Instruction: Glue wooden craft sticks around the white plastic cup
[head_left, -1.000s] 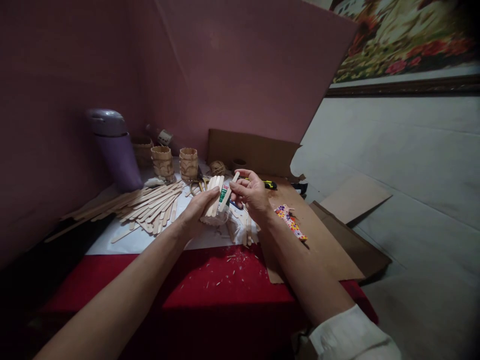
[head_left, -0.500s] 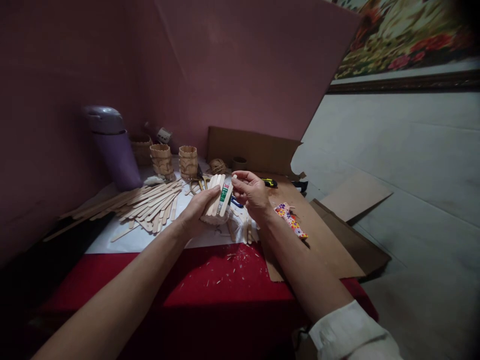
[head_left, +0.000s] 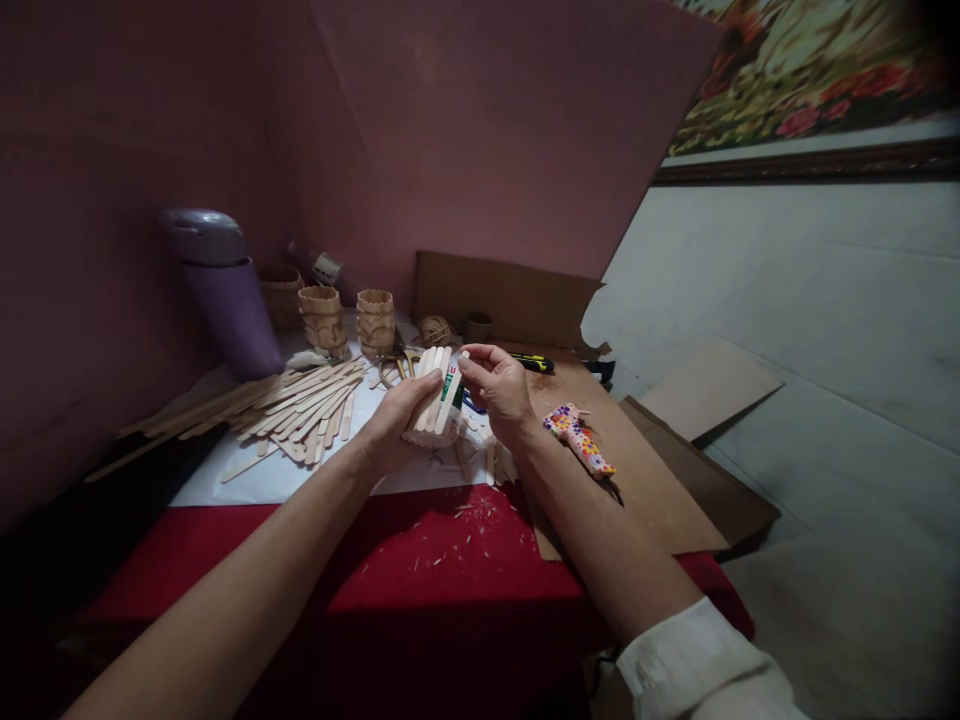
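Observation:
My left hand (head_left: 397, 415) is wrapped round a small container with a green label (head_left: 449, 384). Several wooden craft sticks (head_left: 431, 388) stand side by side over part of its wall, and my left thumb presses on them. Between the thumb and fingers of my right hand (head_left: 499, 385) is the upper end of another craft stick (head_left: 451, 395). That stick leans a little to the right against the container, with a strip of green label showing between it and the row. The container's far side is hidden.
A pile of craft sticks (head_left: 300, 410) lies on white paper at left. Behind stand a purple bottle (head_left: 232, 310), stick-covered cups (head_left: 376, 322), scissors (head_left: 390, 370) and a twine ball (head_left: 435, 331). A flowered glue gun (head_left: 577, 438) and yellow-black cutter (head_left: 534, 362) rest on cardboard (head_left: 645, 500).
My right hand has shifted slightly left with its craft stick, narrowing the gap to the row. My left hand keeps its hold on the container.

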